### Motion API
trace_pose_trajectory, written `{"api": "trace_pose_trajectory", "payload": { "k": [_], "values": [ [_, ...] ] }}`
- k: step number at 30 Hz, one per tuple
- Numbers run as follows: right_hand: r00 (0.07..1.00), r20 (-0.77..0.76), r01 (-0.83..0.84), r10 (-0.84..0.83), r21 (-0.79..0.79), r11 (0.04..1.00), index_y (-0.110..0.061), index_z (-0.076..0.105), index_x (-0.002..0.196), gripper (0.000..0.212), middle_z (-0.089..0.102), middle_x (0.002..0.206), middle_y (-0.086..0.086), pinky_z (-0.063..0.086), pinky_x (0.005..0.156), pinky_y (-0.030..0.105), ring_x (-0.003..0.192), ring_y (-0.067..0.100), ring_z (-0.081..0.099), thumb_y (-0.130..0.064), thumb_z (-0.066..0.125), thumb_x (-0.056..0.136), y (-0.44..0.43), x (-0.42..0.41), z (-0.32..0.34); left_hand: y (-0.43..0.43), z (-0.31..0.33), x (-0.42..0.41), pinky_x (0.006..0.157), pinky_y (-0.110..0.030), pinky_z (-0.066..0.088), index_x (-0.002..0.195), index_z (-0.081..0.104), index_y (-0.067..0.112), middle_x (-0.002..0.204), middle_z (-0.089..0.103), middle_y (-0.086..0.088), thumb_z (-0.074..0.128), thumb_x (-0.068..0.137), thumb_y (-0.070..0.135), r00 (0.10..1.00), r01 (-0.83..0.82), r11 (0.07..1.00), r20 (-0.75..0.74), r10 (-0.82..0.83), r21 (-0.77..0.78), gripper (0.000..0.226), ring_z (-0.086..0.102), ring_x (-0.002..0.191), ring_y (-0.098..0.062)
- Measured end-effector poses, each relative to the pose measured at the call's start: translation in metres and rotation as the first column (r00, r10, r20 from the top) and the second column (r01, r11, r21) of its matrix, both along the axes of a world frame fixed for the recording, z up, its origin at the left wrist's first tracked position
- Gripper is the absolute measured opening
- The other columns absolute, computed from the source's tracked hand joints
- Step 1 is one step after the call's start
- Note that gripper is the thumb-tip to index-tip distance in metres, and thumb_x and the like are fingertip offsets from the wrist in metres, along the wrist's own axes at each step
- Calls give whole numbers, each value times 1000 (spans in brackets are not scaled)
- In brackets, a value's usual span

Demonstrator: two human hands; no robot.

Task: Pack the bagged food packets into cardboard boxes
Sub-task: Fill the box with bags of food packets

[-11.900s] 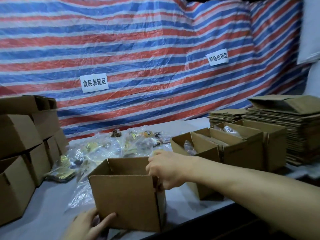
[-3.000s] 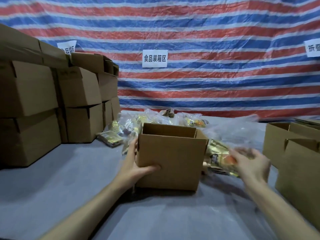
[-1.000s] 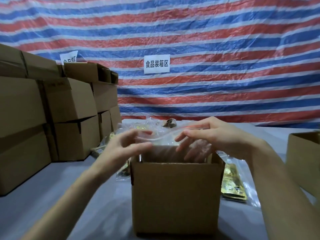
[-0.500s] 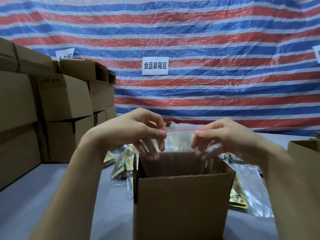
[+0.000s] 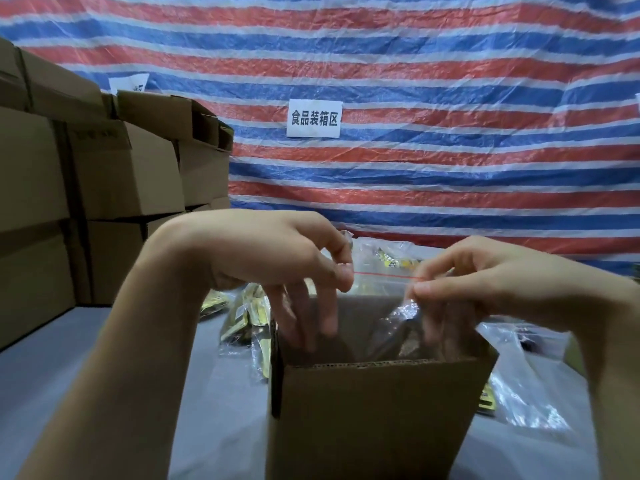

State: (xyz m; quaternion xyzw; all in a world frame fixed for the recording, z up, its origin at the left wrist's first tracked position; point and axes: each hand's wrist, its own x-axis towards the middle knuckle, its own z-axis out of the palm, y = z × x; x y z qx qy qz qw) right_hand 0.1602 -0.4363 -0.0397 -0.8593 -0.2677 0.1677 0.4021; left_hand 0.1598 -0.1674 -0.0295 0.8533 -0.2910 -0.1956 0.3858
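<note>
An open cardboard box [image 5: 374, 417] stands on the grey table right in front of me. A clear zip bag of food packets [image 5: 384, 282] with a red seal line hangs partly inside the box. My left hand [image 5: 277, 258] pinches the bag's top left corner between thumb and forefinger, its other fingers dipping into the box. My right hand [image 5: 485, 282] pinches the top right end of the seal. The bag's lower part is hidden by the box wall.
Closed cardboard boxes [image 5: 114, 168] are stacked at the left. More clear bags with gold packets [image 5: 249, 323] lie behind and to both sides of the box, some at the right [image 5: 516, 389]. A striped tarpaulin with a white label [image 5: 314, 118] hangs behind.
Over the last second both hands have lowered the bag further into the box. The hands sit a little lower and wider apart on the seal.
</note>
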Motion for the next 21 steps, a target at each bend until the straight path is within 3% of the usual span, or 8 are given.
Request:
{"api": "trace_pose_trajectory", "payload": {
  "k": [5,9,12,15,18,21],
  "values": [
    [990,60,137,-127,-232,963,-12,78,84,19,75,74,6,51,56,17,61,12,69,-24,66,94,9,1,-8,-16,-6,-3,53,-25,57,99,60,12,81,77,-13,59,102,17,999,-29,996,-22,31,88,6,76,68,-27],
    [960,197,268,-199,-438,858,-25,79,81,4,75,75,-9,51,59,17,65,4,69,-23,79,85,27,9,-21,-38,-18,0,50,-22,56,89,72,20,74,74,1,71,94,19,964,-180,908,254,85,378,5,71,58,-13],
    [926,277,363,-258,-455,813,-29,76,87,15,75,82,-9,59,66,23,75,7,71,-23,86,78,39,13,-28,-52,-32,6,75,-32,62,82,66,24,84,72,3,70,89,18,924,-280,811,374,82,514,10,72,80,-15],
    [896,348,404,-278,-376,834,-39,68,90,27,70,85,-13,55,65,20,79,5,67,-24,87,77,42,13,-27,-55,-46,9,72,-33,57,74,54,25,83,64,1,63,90,15,927,-301,765,361,97,569,20,65,81,-19],
    [877,437,381,-199,-380,843,-38,75,88,2,72,82,-17,50,66,16,77,-1,67,-41,75,87,45,7,-24,-48,-55,9,68,-31,47,75,49,26,87,58,3,59,89,21,920,-326,755,374,115,570,18,57,81,-16],
    [921,332,354,-205,-488,798,-31,78,84,41,72,72,-18,53,74,21,74,-2,68,-63,55,93,51,4,-27,-46,-45,13,71,-31,48,79,47,29,90,56,4,56,94,23,942,-283,724,326,85,629,18,56,82,-13]
  ]
}}
